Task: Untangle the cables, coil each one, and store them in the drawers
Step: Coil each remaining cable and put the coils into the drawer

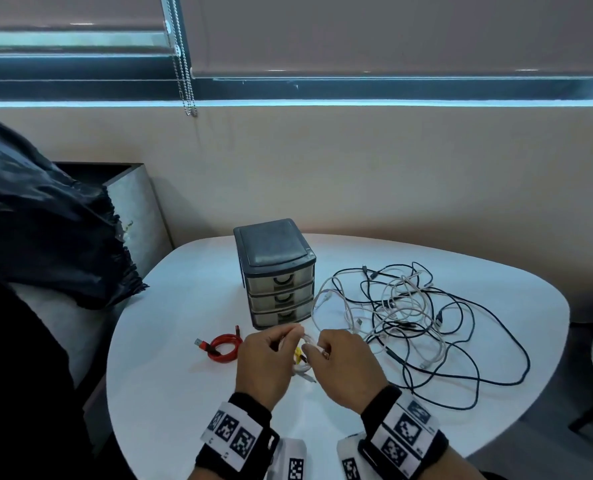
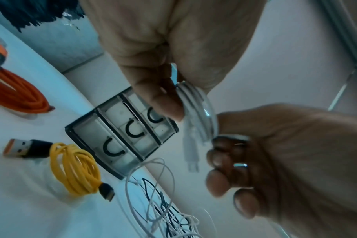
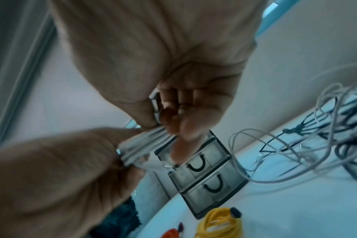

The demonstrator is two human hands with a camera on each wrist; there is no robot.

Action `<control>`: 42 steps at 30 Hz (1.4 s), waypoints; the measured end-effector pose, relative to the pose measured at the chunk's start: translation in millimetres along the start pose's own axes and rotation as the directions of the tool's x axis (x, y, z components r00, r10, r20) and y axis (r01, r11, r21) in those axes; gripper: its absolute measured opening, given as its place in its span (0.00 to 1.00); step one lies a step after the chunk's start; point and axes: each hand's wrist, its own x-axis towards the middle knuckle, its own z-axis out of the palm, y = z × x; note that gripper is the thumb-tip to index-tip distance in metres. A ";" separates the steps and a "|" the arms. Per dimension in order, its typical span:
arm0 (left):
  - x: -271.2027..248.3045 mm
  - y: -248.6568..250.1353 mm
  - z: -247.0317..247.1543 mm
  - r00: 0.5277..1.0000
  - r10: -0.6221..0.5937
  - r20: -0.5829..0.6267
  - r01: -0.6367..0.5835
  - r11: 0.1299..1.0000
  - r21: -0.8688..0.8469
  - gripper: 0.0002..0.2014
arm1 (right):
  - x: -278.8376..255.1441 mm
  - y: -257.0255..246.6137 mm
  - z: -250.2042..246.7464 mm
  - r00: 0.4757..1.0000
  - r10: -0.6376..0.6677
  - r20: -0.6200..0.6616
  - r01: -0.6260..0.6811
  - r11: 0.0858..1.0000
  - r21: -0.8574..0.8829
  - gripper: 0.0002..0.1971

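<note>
Both hands hold one coiled white cable (image 2: 196,103) just above the table, in front of the drawer unit (image 1: 277,275). My left hand (image 1: 271,355) pinches the coil's left side and my right hand (image 1: 336,358) grips its right side; the coil (image 3: 141,145) spans between them and a loose end (image 2: 190,154) hangs down. A coiled red cable (image 1: 223,347) lies on the table left of my hands. A coiled yellow cable (image 2: 75,169) lies below them, mostly hidden in the head view. A tangle of black and white cables (image 1: 412,317) spreads to the right. All three drawers are closed.
The white table (image 1: 170,393) curves to an edge at left and right. A grey bin with a dark bag (image 1: 46,216) stands off the table's left side. A wall and window blinds with a bead chain (image 1: 184,64) lie behind.
</note>
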 end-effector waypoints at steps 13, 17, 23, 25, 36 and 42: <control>4.5 -8.2 -8.1 0.985 -0.168 0.035 0.171 0.961 -0.218 0.08 | -26.2 -1.3 5.2 0.909 0.139 0.394 -0.416 0.381 0.826 0.12; -0.8 -19.3 -12.1 0.963 -0.247 0.106 0.265 0.941 -0.210 0.07 | -28.1 9.3 13.2 0.922 0.122 0.368 -0.383 0.427 0.819 0.14; -10.0 -40.7 -16.1 0.882 -0.404 0.242 0.438 0.892 -0.111 0.07 | -26.7 23.1 35.2 0.893 0.267 0.363 -0.450 0.560 0.695 0.14; -13.1 -48.4 -21.8 0.864 -0.447 0.232 0.471 0.880 -0.059 0.06 | -27.2 21.5 43.7 0.873 0.292 0.391 -0.487 0.582 0.651 0.14; -25.0 -69.9 -84.8 0.823 -0.341 -0.454 0.336 0.937 -0.095 0.05 | -9.9 -32.3 97.3 0.815 0.208 0.541 -0.523 0.666 0.532 0.14; -26.1 -76.8 -79.4 0.849 -0.343 -0.403 0.339 0.937 -0.082 0.08 | -21.3 -12.8 82.8 0.822 0.275 0.498 -0.532 0.683 0.501 0.11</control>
